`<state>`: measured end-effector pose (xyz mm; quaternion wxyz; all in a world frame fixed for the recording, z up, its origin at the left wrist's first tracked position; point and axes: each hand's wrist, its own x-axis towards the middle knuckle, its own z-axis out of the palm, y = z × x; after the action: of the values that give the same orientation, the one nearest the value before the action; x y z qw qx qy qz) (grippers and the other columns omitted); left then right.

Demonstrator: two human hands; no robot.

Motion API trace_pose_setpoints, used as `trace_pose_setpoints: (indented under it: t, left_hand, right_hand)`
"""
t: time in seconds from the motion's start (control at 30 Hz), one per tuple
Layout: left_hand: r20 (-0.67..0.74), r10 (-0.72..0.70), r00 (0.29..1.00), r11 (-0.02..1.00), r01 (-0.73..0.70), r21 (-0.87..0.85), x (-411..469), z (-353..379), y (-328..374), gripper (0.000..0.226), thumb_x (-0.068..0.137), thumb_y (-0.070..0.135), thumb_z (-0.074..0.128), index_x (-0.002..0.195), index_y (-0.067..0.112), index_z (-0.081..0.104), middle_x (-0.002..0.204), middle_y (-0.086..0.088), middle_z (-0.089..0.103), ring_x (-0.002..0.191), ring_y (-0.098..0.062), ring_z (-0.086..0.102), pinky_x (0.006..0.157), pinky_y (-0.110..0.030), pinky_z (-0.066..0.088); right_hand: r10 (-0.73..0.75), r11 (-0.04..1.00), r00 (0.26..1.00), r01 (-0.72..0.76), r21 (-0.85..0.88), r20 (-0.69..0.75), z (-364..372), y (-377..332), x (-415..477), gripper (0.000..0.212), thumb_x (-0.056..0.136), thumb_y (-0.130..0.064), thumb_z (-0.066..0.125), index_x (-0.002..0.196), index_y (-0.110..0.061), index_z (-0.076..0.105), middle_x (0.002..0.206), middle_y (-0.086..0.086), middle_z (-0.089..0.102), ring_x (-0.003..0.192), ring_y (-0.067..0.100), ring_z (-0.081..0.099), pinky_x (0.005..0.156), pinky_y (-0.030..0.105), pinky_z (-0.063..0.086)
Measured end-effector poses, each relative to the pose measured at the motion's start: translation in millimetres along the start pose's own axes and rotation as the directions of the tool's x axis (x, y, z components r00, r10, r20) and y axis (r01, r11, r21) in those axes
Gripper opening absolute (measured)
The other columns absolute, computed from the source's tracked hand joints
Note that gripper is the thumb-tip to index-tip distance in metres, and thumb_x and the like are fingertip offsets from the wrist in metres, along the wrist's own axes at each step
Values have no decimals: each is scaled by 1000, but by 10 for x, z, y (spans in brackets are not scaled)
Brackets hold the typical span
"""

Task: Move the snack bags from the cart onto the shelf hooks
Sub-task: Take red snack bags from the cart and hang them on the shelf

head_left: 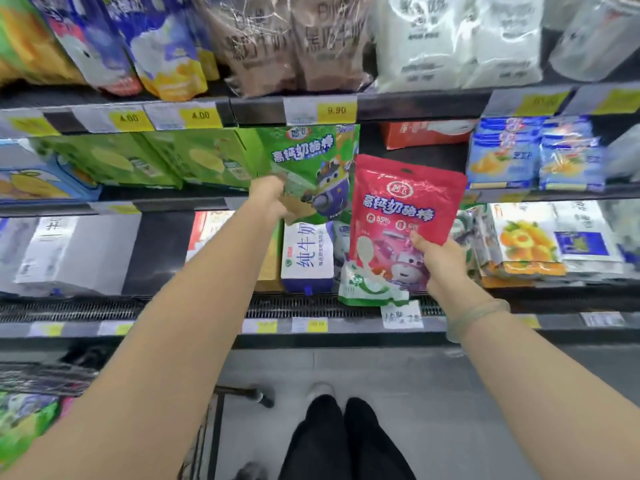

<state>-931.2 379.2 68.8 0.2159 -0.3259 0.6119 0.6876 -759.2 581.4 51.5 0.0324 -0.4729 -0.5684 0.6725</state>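
Partway through: the left hand (273, 197) gripped the green bag (304, 157), seemingly hung. The right hand (441, 263) clasped the red bag (405, 199) at its 4 o'clock, not yet hooked. More bags (24, 422) waited in the cart (43, 377) at 8 o'clock.

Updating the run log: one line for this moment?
left hand grips green snack bag | right hand grips red snack bag | both at shelf

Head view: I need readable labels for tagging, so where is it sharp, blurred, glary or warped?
In the head view the red bag in the right hand reads sharply; the green bag the left hand grips is slightly soft; the top-shelf wrapped packs show glare streaks and blur; the shelf rails bow from wide-angle distortion.
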Motion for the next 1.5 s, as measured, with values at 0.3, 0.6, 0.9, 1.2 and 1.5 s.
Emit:
trace_pose_setpoints:
  t: [0.3,0.6,0.9,1.2,1.5]
  left_hand:
    - [111,266,958,963,-269,12,85,257,223,17,98,4,38,93,12,51,90,-8,57,86,-25,56,78,-47,50]
    - [-86,175,981,985,-175,14,264,214,75,56,90,26,59,135,6,31,142,-13,41,126,-33,47,103,-52,42]
    - [307,-287,908,859,102,502,-227,49,-478,37,97,13,43,134,11,44,146,-12,39,135,-40,34,104,-72,19]
    - [131,-14,991,983,-11,184,-188,-98,-364,37,97,17,48,133,10,41,136,-15,52,124,-40,49,81,-65,40]
    - [47,328,944,942,-323,-89,30,158,-90,13,98,6,44,88,15,49,98,-9,58,96,-25,53,86,-43,46]
  right_hand:
    - [-55,997,996,51,59,70,85,-81,82,15,82,-11,68,80,-23,60,102,11,70,99,32,66,90,51,52]
    - [-72,997,992,68,46,101,127,20,70,16,83,-11,67,80,-25,61,82,0,68,81,25,67,82,46,56]
    - [-88,995,960,97,-23,268,360,-32,153,15,83,-12,67,80,-27,63,82,-3,69,78,19,65,75,37,56]
    - [-131,976,951,174,-132,282,895,-320,169,29,82,-16,68,104,-12,50,96,5,62,88,20,57,77,35,50]
    - [3,975,897,95,-200,441,1189,-499,265,61,90,-11,54,143,-27,29,106,0,53,86,17,52,67,32,42]
